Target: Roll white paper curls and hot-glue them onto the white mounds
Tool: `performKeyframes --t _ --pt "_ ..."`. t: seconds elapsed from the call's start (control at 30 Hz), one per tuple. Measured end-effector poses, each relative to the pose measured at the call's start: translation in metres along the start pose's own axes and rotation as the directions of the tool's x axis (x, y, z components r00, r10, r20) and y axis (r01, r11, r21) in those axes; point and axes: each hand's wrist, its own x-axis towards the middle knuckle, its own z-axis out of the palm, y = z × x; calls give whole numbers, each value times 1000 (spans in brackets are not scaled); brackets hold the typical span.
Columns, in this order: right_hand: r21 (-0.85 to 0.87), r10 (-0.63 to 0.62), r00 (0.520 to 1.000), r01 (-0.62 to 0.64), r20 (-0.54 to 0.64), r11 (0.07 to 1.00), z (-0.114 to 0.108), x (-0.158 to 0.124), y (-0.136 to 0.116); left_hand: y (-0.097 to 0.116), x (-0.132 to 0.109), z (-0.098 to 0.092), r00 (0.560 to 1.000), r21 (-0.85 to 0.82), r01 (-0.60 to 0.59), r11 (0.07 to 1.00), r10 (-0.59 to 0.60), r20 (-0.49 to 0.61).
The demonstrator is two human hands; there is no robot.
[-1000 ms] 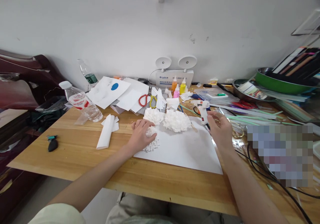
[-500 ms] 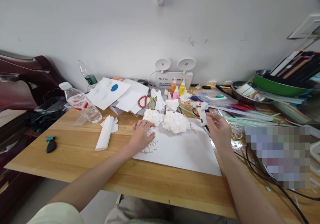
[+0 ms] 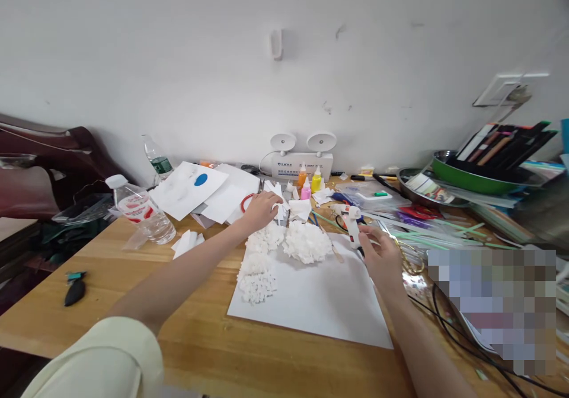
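Note:
My left hand (image 3: 263, 209) is stretched over the back of the table, fingers extended, above white paper strips (image 3: 283, 208) and partly covering a red-handled tool (image 3: 246, 201). Contact there cannot be made out. White ruffled paper clusters stand in front: a round one (image 3: 307, 242), one beside it (image 3: 268, 236), and a finer-cut one (image 3: 256, 285) towards me. They rest on or against a white sheet (image 3: 324, 309). My right hand (image 3: 383, 252), thumb and fingers apart and loosely curved, is beside the handle of a white hot glue gun (image 3: 352, 227); no grip shows.
A water bottle (image 3: 142, 211) and folded white paper (image 3: 187, 242) are at left. Small paint bottles (image 3: 316, 180) stand near an emergency lamp (image 3: 302, 165). At right are a green bowl of pens (image 3: 478, 174), gold-handled scissors (image 3: 411, 260) and black cables (image 3: 444, 315).
My left hand has left the finer-cut cluster and moved back to the paper strips and red-handled tool. My right hand stays beside the glue gun. The view has tilted up.

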Motion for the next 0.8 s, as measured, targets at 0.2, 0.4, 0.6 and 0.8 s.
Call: performKeyframes --t 0.2,0.4,0.6,0.8 --pt "-12 -36 999 36 1 999 1 1 3 -19 51 28 952 62 -260 964 246 181" --pt "-11 -24 1000 25 4 1000 0 2 -2 -24 65 38 919 99 -343 934 312 240" --pt "2 -7 1000 7 8 1000 -1 3 -2 -31 67 42 946 78 -288 954 271 181" --pt "8 35 999 -35 12 999 -2 3 -5 -41 68 40 976 18 -179 984 175 131"
